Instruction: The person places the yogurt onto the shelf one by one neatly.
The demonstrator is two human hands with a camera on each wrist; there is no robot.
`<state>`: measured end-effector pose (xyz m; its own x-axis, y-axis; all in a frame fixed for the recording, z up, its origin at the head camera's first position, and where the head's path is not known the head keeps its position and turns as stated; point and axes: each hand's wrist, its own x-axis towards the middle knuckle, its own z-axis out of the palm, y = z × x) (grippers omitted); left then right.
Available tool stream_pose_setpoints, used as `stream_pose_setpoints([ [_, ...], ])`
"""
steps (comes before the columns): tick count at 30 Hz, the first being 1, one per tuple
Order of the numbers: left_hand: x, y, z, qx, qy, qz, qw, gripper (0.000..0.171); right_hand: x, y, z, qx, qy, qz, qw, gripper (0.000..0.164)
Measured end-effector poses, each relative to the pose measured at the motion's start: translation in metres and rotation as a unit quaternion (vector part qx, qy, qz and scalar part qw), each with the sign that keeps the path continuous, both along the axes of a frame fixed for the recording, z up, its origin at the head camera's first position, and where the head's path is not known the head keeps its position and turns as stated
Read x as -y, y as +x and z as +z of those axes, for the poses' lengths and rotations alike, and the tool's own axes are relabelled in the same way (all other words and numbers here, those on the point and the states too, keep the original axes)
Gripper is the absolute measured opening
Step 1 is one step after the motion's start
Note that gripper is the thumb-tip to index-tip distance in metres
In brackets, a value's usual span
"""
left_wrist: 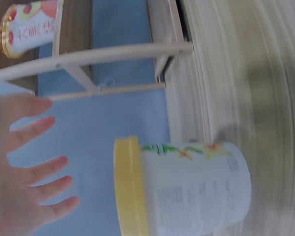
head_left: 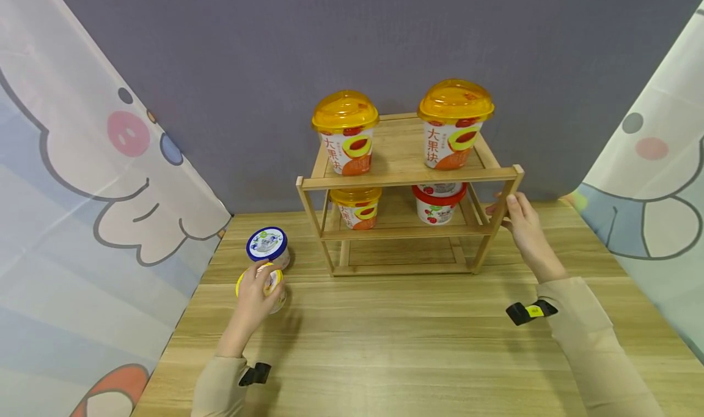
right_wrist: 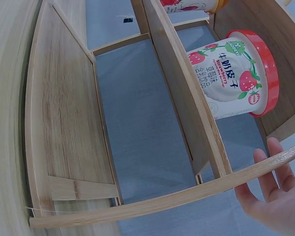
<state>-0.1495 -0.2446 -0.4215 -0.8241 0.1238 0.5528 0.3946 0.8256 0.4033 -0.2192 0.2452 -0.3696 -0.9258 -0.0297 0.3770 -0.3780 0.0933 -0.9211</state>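
Note:
My left hand (head_left: pixel 255 291) hovers at a small tub with a yellow lid (head_left: pixel 279 302) on the table, left of the wooden shelf (head_left: pixel 407 177). In the left wrist view its fingers are spread, apart from the yellow-lidded tub (left_wrist: pixel 196 189). Just behind that tub stands a tub with a blue lid (head_left: pixel 266 244). At the shelf's right side my right hand (head_left: pixel 522 218) holds the front post, its fingers (right_wrist: pixel 268 187) passing behind the wood. A red-lidded strawberry tub (right_wrist: pixel 228 73) sits on the middle tier near this hand.
Two fruit cups with orange domed lids, one left (head_left: pixel 349 154) and one right (head_left: pixel 448 145), stand on the top tier. Another fruit cup (head_left: pixel 357 215) is on the middle tier's left. A grey wall (head_left: pixel 275 50) rises behind the table (head_left: pixel 385 343), with cartoon-printed curtains at both sides.

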Motion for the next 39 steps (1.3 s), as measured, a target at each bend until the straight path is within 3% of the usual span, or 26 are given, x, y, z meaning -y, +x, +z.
stream_pose_setpoints([
  [9,0.023,-0.001,-0.008,0.033,-0.021,0.014,0.9991,0.04,0.001,0.0,-0.001,0.0,0.001,0.0,1.0,0.027],
  [15,0.034,0.003,-0.012,0.097,-0.034,0.03,0.9942,0.05,0.001,-0.001,-0.002,-0.001,-0.008,0.001,1.0,0.03],
  [26,0.043,0.0,-0.021,0.205,-0.036,0.044,0.9771,0.057,0.001,0.0,-0.002,0.003,-0.001,-0.005,1.0,0.036],
  [39,0.043,-0.005,-0.022,0.232,-0.005,0.05,0.9715,0.056,0.001,-0.002,-0.001,0.0,-0.012,-0.002,1.0,0.029],
])
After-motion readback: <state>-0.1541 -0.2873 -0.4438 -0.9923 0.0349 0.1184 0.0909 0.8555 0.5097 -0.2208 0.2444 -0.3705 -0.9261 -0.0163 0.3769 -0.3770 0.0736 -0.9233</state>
